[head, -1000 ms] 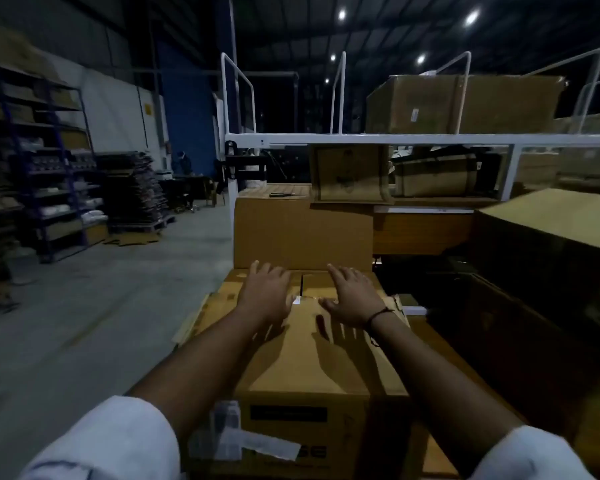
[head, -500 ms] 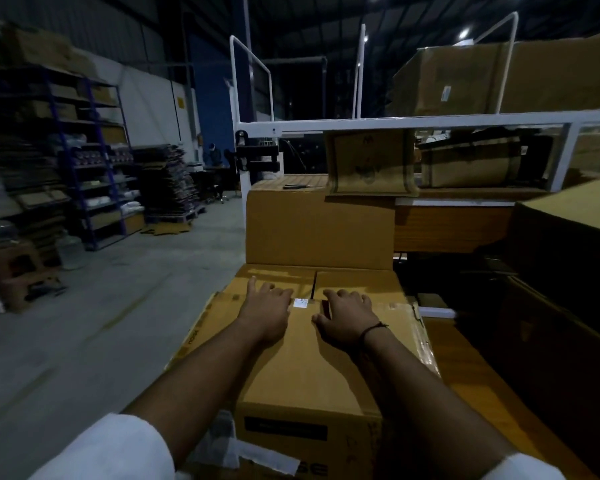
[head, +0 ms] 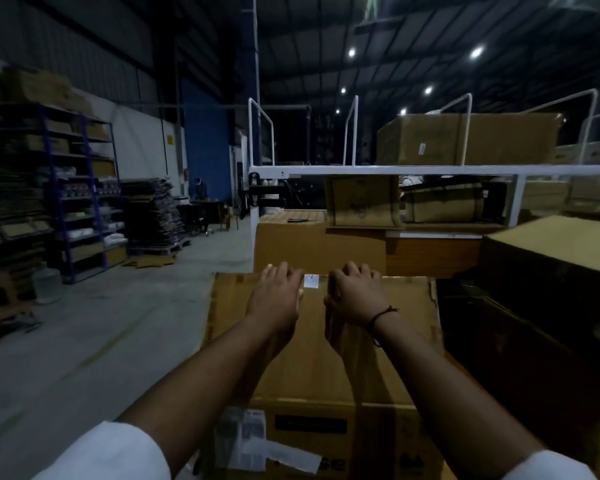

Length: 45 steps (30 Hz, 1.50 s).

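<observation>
Cardboard cartons (head: pixel 465 140) crowd white steel racking (head: pixel 395 170) at 1 o'clock in a dim warehouse. Blue stock shelving (head: pixel 51 174) and stacked flattened boxes (head: pixel 153 216) stand at 9 o'clock, under a high roof's lamps (head: pixel 477 51), on bare concrete floor (head: pixel 118 323).

Both hands rest on top of a long cardboard box (head: pixel 326 375). The left hand (head: pixel 274 301) and right hand (head: pixel 355 299) are side by side at its far edge, with their fingers curled over that edge. A small white label (head: pixel 311 281) sits on the box between them. Just behind the box stands another carton (head: pixel 319 245), with a white rail frame (head: pixel 395 170) above it. Blue shelving (head: pixel 84 188) stands well to the box's left.
</observation>
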Each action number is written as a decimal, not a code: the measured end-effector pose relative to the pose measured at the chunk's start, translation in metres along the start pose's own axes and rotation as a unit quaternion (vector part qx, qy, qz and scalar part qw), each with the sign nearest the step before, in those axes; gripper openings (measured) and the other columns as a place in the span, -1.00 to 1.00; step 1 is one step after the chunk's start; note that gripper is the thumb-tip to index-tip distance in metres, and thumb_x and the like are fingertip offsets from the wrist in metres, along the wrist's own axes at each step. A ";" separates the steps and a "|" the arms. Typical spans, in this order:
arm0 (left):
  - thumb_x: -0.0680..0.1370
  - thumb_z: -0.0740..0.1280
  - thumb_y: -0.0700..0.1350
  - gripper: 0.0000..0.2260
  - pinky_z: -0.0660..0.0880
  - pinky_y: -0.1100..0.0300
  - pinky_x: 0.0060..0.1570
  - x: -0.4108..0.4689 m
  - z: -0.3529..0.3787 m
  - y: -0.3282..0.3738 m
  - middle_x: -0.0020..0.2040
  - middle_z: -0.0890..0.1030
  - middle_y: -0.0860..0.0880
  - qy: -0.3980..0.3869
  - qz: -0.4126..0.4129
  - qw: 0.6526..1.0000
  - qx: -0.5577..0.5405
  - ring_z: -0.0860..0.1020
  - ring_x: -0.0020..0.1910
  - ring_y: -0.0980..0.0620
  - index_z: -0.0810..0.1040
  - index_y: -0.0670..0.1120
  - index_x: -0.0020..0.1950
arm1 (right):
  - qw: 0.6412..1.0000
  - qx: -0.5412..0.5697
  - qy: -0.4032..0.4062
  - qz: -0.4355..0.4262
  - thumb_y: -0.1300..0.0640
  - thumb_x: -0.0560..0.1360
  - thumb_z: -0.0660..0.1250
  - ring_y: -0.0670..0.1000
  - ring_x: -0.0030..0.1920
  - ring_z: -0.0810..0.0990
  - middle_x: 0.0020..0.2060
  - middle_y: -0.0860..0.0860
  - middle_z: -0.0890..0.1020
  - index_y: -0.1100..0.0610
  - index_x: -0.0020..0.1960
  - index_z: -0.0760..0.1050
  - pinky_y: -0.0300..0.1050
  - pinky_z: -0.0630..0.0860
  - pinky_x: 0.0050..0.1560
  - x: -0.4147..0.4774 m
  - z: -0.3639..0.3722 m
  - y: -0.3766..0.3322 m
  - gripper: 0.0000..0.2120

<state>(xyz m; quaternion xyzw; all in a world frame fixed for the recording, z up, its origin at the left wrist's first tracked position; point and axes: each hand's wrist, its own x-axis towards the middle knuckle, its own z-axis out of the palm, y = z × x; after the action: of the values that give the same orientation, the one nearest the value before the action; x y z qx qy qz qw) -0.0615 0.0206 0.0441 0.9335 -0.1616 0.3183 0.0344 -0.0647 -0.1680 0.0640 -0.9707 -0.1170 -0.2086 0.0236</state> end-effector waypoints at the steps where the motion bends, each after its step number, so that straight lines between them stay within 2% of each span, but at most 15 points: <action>1: 0.70 0.18 0.02 -0.63 0.31 0.00 0.43 -0.006 -0.007 0.000 0.31 0.42 -0.07 0.018 0.004 1.000 -0.009 0.40 0.30 -0.06 0.34 0.00 0.50 | 1.000 -0.009 0.020 -0.001 -0.20 0.56 0.31 0.17 0.28 0.38 0.27 0.08 0.45 -0.02 0.35 0.41 0.15 0.34 0.32 -0.007 -0.007 -0.005 -0.56; 6: 0.68 0.20 -0.02 -0.67 0.37 0.11 0.19 -0.032 -0.046 0.002 0.22 0.42 -0.09 0.072 0.026 0.997 -0.021 0.41 0.12 -0.01 0.38 -0.03 0.45 | 0.996 -0.026 0.081 0.011 -0.21 0.58 0.27 0.15 0.28 0.40 0.24 0.07 0.48 -0.04 0.33 0.42 0.20 0.32 0.33 -0.047 -0.040 -0.027 -0.60; 9: 0.68 0.20 -0.05 -0.73 0.31 0.16 0.02 -0.051 -0.069 0.006 0.18 0.44 -0.10 0.090 0.037 0.995 -0.027 0.42 0.05 0.00 0.43 -0.04 0.37 | 0.996 -0.008 0.092 0.009 -0.21 0.61 0.21 0.11 0.25 0.46 0.19 0.04 0.52 -0.03 0.29 0.46 0.20 0.32 0.32 -0.071 -0.058 -0.041 -0.64; 14: 0.68 0.18 -0.02 -0.76 0.28 0.11 -0.06 -0.082 -0.095 0.009 0.05 0.50 -0.12 0.109 0.089 0.990 -0.005 0.50 -0.06 -0.06 0.53 -0.08 0.23 | 0.993 0.043 0.112 -0.002 -0.18 0.68 0.08 0.03 0.01 0.59 -0.04 0.01 0.64 0.01 0.19 0.57 0.09 0.55 0.13 -0.113 -0.077 -0.062 -0.62; 18: 0.70 0.10 0.07 -0.69 0.30 0.08 -0.10 -0.106 -0.112 0.011 -0.07 0.53 -0.07 0.110 0.119 0.987 -0.003 0.48 -0.20 -0.02 0.57 -0.07 0.11 | 0.997 0.049 0.063 0.023 -0.21 0.69 0.06 0.00 -0.17 0.57 -0.26 0.00 0.60 0.05 -0.01 0.63 0.02 0.64 -0.13 -0.138 -0.092 -0.080 -0.53; 20: 0.72 0.08 0.09 -0.69 0.27 0.11 -0.18 -0.116 -0.122 0.013 -0.12 0.49 -0.01 0.072 0.118 0.990 -0.029 0.41 -0.23 0.03 0.55 -0.04 0.09 | 0.995 0.077 0.012 0.053 -0.20 0.68 0.09 0.03 -0.16 0.59 -0.23 0.03 0.60 0.09 -0.04 0.62 0.04 0.66 -0.08 -0.148 -0.101 -0.090 -0.53; 23: 0.72 0.06 0.14 -0.65 0.32 0.14 -0.29 -0.123 -0.134 0.012 -0.11 0.55 0.00 -0.011 0.128 0.989 -0.076 0.49 -0.19 0.02 0.56 0.01 0.08 | 0.987 0.110 -0.090 0.079 -0.20 0.69 0.08 0.06 -0.12 0.62 -0.16 0.06 0.61 0.09 -0.01 0.60 0.06 0.65 0.03 -0.158 -0.109 -0.101 -0.53; 27: 0.71 0.05 0.22 -0.55 0.50 0.08 0.02 -0.131 -0.138 0.010 0.14 0.65 -0.03 -0.184 0.084 0.958 -0.204 0.58 0.09 -0.01 0.57 0.05 0.39 | 0.971 0.143 -0.166 0.093 -0.18 0.70 0.09 0.05 -0.10 0.62 -0.08 0.09 0.63 0.07 -0.02 0.58 0.02 0.64 0.10 -0.164 -0.108 -0.103 -0.57; 30: 0.70 0.06 0.24 -0.50 0.48 0.05 0.13 -0.137 -0.139 0.012 0.24 0.62 -0.06 -0.280 0.065 0.925 -0.248 0.56 0.19 -0.03 0.55 -0.03 0.42 | 0.959 0.185 -0.196 0.091 -0.16 0.69 0.14 -0.02 -0.10 0.57 -0.08 0.03 0.61 0.10 0.09 0.60 -0.15 0.54 -0.08 -0.176 -0.104 -0.102 -0.60; 32: 0.68 0.09 0.27 -0.50 0.47 0.04 0.13 -0.141 -0.135 0.013 0.25 0.59 -0.03 -0.350 0.058 0.901 -0.252 0.54 0.20 -0.02 0.52 -0.01 0.42 | 0.958 0.172 -0.217 0.079 -0.18 0.67 0.18 -0.06 -0.06 0.56 -0.06 -0.02 0.61 0.06 0.16 0.60 -0.20 0.50 -0.12 -0.185 -0.094 -0.099 -0.63; 35: 0.62 0.17 0.36 -0.43 0.45 -0.06 0.30 -0.154 -0.107 0.012 0.42 0.50 -0.03 -0.439 0.044 0.876 -0.197 0.48 0.33 -0.04 0.42 0.05 0.50 | 0.945 0.158 -0.281 0.059 -0.23 0.61 0.27 -0.01 0.14 0.57 0.15 -0.04 0.64 -0.02 0.30 0.57 -0.12 0.50 0.05 -0.193 -0.064 -0.096 -0.61; 37: 0.58 0.24 0.36 -0.37 0.42 -0.12 0.38 -0.166 -0.079 0.012 0.52 0.41 -0.03 -0.445 0.035 0.881 -0.157 0.44 0.41 -0.07 0.33 0.07 0.56 | 0.942 0.159 -0.290 0.053 -0.19 0.59 0.33 0.02 0.31 0.51 0.37 -0.03 0.54 -0.06 0.46 0.44 -0.05 0.49 0.23 -0.195 -0.033 -0.094 -0.52; 40: 0.60 0.29 0.27 -0.32 0.30 -0.14 0.50 -0.188 -0.041 0.012 0.64 0.21 -0.05 -0.382 0.047 0.919 -0.086 0.27 0.56 -0.11 0.18 0.06 0.64 | 0.961 0.104 -0.251 0.053 -0.12 0.59 0.34 0.13 0.52 0.29 0.57 0.02 0.29 -0.08 0.59 0.24 0.16 0.35 0.47 -0.197 0.015 -0.091 -0.38; 42: 0.62 0.29 0.23 -0.28 0.10 -0.14 0.57 -0.199 -0.020 0.008 0.68 0.04 -0.08 -0.345 0.047 0.936 -0.049 0.08 0.64 -0.15 0.06 0.04 0.68 | 0.971 0.059 -0.227 0.054 -0.12 0.60 0.34 0.21 0.59 0.09 0.62 0.05 0.15 -0.08 0.63 0.13 0.25 0.18 0.53 -0.199 0.039 -0.089 -0.32; 45: 0.63 0.27 0.22 -0.21 -0.11 -0.11 0.60 -0.210 0.013 0.000 0.69 -0.10 -0.09 -0.307 0.055 0.950 -0.026 -0.08 0.66 -0.14 -0.12 0.03 0.69 | 0.979 0.031 -0.194 0.049 -0.15 0.59 0.32 0.24 0.58 0.04 0.60 0.08 0.13 -0.03 0.62 0.08 0.26 0.09 0.53 -0.199 0.070 -0.082 -0.29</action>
<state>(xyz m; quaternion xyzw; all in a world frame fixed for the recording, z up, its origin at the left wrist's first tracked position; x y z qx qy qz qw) -0.2107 0.0768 -0.0932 0.9746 -0.2235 0.0133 -0.0097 -0.2322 -0.1248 -0.0819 -0.9961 -0.0782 -0.0110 0.0403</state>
